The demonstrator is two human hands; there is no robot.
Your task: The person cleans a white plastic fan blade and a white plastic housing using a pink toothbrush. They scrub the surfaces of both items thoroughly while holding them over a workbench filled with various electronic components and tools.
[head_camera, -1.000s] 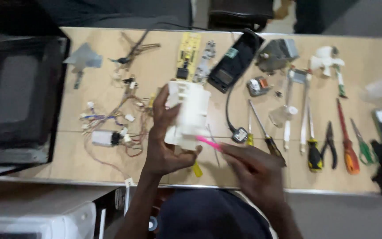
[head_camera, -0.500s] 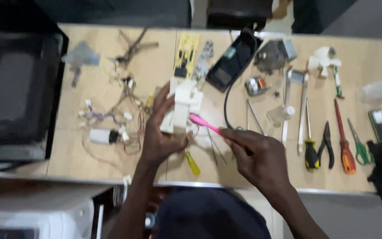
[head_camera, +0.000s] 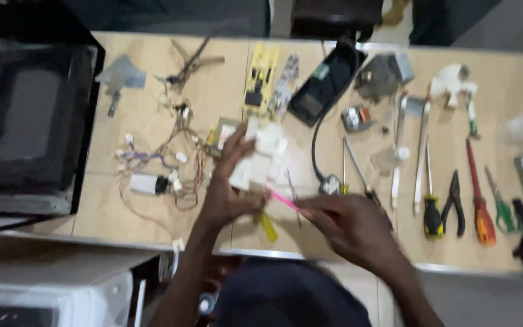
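White plastic part (head_camera: pixel 260 158) gripped in left hand (head_camera: pixel 228 197), raised off surface (head_camera: pixel 152 91) near front edge (for access); pink brush (head_camera: pixel 284 199) pinched in right hand (head_camera: pixel 349 227), tip at part.

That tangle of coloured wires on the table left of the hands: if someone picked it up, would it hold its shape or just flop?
The wire bundle would probably flop: its thin strands lie in loose loops on the table. It looks light, though the small white connectors would likely dangle and swing. The loops may also snag on neighbouring parts.
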